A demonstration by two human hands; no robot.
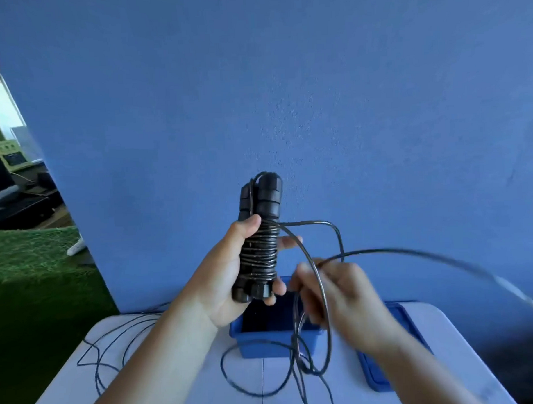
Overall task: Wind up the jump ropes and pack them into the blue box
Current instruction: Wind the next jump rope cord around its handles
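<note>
beneath blue box [264,348], white table [202,397]; beyond, blue wall [285,95]

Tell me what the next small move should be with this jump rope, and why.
Probably carry the right hand around the handles, laying a turn above the coils. The left hand grips both handles upright, the coils cover only their middle, and the right hand holds cord with much slack hanging in front of the blue box.
</note>
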